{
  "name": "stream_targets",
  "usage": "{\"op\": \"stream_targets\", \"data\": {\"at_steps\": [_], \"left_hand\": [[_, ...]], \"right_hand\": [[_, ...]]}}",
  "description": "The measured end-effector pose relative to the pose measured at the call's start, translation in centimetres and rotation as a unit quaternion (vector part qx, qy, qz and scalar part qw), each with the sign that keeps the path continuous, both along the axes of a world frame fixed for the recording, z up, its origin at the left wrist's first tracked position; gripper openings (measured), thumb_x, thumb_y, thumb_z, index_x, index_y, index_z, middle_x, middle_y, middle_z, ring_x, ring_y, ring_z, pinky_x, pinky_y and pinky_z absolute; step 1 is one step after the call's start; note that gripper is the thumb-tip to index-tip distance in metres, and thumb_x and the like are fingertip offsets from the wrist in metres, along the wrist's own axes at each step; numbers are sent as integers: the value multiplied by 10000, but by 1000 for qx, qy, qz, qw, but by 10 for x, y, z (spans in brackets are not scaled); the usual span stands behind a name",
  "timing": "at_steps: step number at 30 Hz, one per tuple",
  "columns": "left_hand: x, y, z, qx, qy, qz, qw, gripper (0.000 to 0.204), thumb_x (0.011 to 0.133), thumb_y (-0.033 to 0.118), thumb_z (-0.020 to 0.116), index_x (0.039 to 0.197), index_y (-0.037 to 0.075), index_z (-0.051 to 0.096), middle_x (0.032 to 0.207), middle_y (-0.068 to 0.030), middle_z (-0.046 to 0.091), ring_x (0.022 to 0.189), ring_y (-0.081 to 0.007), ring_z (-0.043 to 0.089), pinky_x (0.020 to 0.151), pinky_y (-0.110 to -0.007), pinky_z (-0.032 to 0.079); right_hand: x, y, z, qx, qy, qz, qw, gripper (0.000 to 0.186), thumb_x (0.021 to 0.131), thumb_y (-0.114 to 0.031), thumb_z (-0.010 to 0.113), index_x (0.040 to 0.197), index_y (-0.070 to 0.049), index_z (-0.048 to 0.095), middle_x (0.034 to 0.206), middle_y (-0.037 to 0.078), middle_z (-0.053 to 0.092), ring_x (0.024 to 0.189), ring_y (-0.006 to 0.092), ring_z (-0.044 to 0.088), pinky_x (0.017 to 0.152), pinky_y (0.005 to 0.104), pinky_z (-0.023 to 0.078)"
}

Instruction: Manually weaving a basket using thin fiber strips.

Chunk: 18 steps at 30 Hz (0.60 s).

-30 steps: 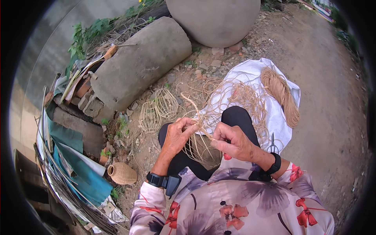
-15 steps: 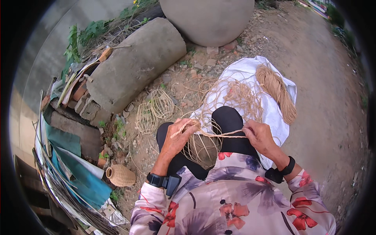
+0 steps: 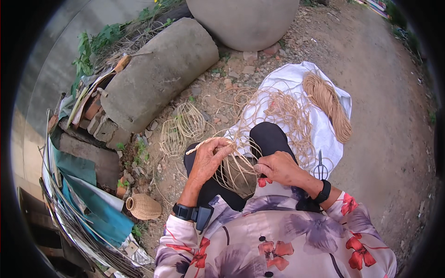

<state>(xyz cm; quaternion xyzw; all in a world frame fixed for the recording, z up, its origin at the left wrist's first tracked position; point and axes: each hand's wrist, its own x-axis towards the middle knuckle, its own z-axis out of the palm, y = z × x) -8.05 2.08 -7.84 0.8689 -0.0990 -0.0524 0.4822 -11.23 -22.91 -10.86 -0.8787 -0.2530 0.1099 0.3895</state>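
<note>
An open wicker frame (image 3: 225, 175) of thin pale ribs rests in my lap between my knees. My left hand (image 3: 209, 160) pinches its upper rim, where a pale twisted cord (image 3: 193, 149) sticks out to the left past the fingers. At the frame's right side, my right hand (image 3: 279, 167) is closed with thumb and forefinger together on a strand of cord. The fingers hide the exact grip. Scissors (image 3: 320, 167) with dark blades lie on the white sheet (image 3: 267, 85), just right of my right hand.
Tangled tan cord (image 3: 286, 111) and a thick coiled hank (image 3: 328, 104) lie on the sheet. Two rib frames (image 3: 190, 121) stand on the ground to the left, near a concrete cylinder (image 3: 160, 72). A finished woven vase-shaped basket (image 3: 144, 206) lies lower left, beside teal cloth (image 3: 99, 211).
My right hand has come left and slightly down, close to the frame; the taut cord between the hands no longer stretches across. The scissors have come into view.
</note>
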Motion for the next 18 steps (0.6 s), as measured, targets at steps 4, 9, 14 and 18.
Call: {"op": "stream_targets", "data": {"at_steps": [4, 9, 14, 18], "left_hand": [[0, -1, -1, 6, 4, -3, 1000, 280, 857, 244, 713, 999, 5, 679, 912, -66, 634, 845, -172, 605, 785, -297, 477], [-1, -2, 1, 13, -10, 3, 1000, 286, 855, 245, 710, 991, -4, 674, 922, -70, 640, 845, -172, 604, 791, -297, 478], [-1, -2, 1, 15, 2, 7, 1000, 283, 853, 232, 707, 1000, -7, 676, 933, -84, 651, 863, -181, 610, 797, -302, 481], [1, 2, -5, 19, -48, -1, 999, 275, 855, 221, 704, 1013, -4, 683, 915, -88, 667, 833, -170, 617, 776, -302, 488]], "right_hand": [[-2, -12, -7, -7, 97, 17, 995, 243, 906, -273, 580, 842, -43, 626, 677, 147, 658, 690, 363, 646, 666, 457, 495], [-17, -8, -5, 8, 32, -16, 999, 214, 882, -206, 629, 989, -29, 576, 674, 170, 647, 676, 379, 639, 639, 464, 491], [-19, 5, -5, -65, -18, -2, 998, 198, 852, -196, 658, 901, -33, 556, 717, 188, 661, 754, 413, 653, 666, 505, 492], [-18, 9, -7, -64, -130, 47, 988, 178, 816, -188, 679, 826, -46, 573, 725, 163, 625, 728, 393, 634, 633, 503, 469]]}}
